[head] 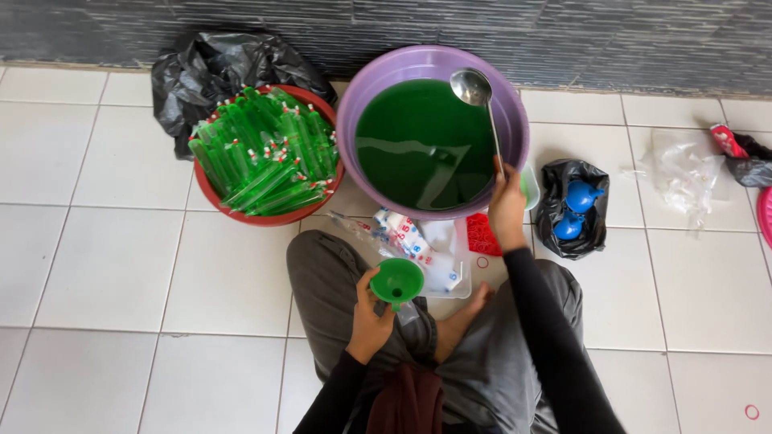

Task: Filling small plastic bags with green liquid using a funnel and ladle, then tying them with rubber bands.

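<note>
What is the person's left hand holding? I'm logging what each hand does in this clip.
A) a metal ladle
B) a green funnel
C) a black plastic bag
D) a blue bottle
B: the left hand grips a green funnel over the lap, while the right hand holds the metal ladle above the purple basin of green liquid.

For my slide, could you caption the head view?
Left hand holds green funnel; right hand holds ladle over purple basin.

White tiled floor [104, 241] carries purple basin [354, 96], red basin [211, 191], seemingly plastic bags [683, 165].
</note>
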